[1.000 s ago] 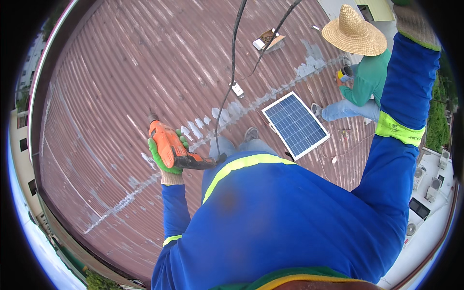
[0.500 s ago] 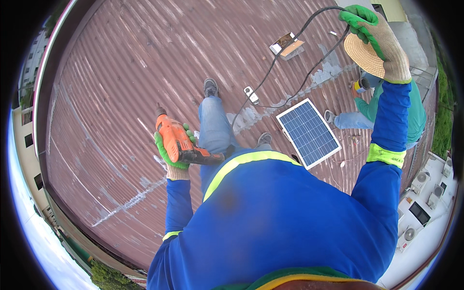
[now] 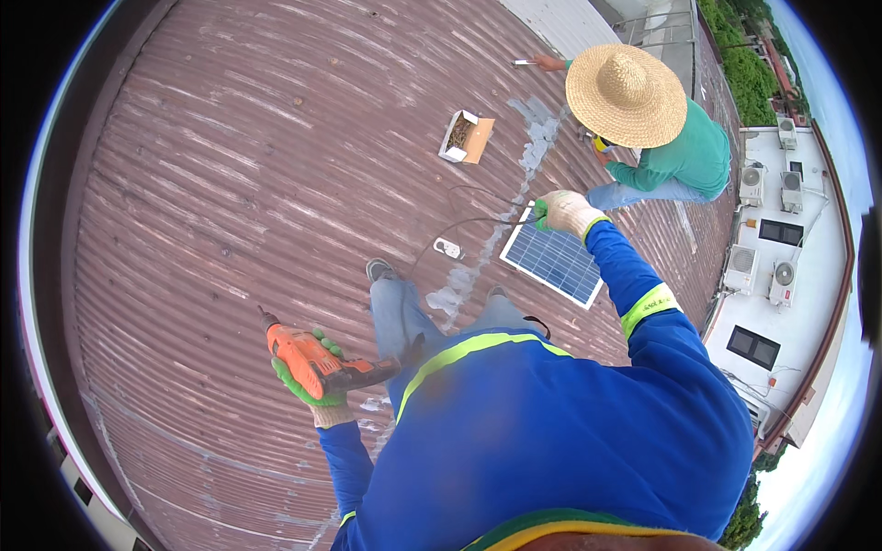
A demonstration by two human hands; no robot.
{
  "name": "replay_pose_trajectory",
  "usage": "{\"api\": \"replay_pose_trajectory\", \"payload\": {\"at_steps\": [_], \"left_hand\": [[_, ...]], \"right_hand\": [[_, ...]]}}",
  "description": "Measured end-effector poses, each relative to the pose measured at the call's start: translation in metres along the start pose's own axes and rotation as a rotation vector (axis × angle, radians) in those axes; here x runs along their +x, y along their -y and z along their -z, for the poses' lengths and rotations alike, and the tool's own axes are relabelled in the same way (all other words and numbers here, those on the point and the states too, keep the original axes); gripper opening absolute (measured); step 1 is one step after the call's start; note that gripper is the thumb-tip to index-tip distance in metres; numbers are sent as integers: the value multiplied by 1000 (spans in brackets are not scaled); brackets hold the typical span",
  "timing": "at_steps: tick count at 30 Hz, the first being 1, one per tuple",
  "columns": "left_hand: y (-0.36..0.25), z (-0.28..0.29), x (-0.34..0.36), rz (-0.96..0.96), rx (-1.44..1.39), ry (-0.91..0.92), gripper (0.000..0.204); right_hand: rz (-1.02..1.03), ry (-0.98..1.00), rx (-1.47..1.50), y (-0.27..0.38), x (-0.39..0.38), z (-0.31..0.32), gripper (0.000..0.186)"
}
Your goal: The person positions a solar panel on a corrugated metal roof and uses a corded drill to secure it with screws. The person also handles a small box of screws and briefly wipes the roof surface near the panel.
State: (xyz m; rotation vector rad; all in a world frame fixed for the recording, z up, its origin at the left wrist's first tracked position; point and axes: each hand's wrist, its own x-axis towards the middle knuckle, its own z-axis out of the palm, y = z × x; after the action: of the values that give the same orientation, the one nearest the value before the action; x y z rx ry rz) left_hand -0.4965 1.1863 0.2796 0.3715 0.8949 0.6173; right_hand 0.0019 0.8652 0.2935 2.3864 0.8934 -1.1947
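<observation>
We list, left to right: one orange drill (image 3: 299,356) above the ribbed roof (image 3: 230,202) — our left hand (image 3: 301,389) has its fingers wrapped round it. Next, one white socket (image 3: 447,248); one black cable (image 3: 478,219) — pinched by our right hand (image 3: 565,213), overlapping the solar panel (image 3: 556,262).

The orange and black drill (image 3: 300,356) points forward and left, a slack dark cable (image 3: 474,219) curving to its right.

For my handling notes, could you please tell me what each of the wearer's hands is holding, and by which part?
The left hand holds an orange drill around its body; the right hand grips a dark cable where its two runs meet.
</observation>
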Motion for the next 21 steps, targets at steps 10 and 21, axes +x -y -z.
{"api": "replay_pose_trajectory", "payload": {"at_steps": [10, 21], "left_hand": [[-123, -128, 63, 5, 218, 47, 82], [-148, -261, 183, 97, 298, 198, 78]], "right_hand": [[-357, 61, 618, 9, -88, -122, 43], [-361, 78, 978, 46, 19, -75, 40]]}}
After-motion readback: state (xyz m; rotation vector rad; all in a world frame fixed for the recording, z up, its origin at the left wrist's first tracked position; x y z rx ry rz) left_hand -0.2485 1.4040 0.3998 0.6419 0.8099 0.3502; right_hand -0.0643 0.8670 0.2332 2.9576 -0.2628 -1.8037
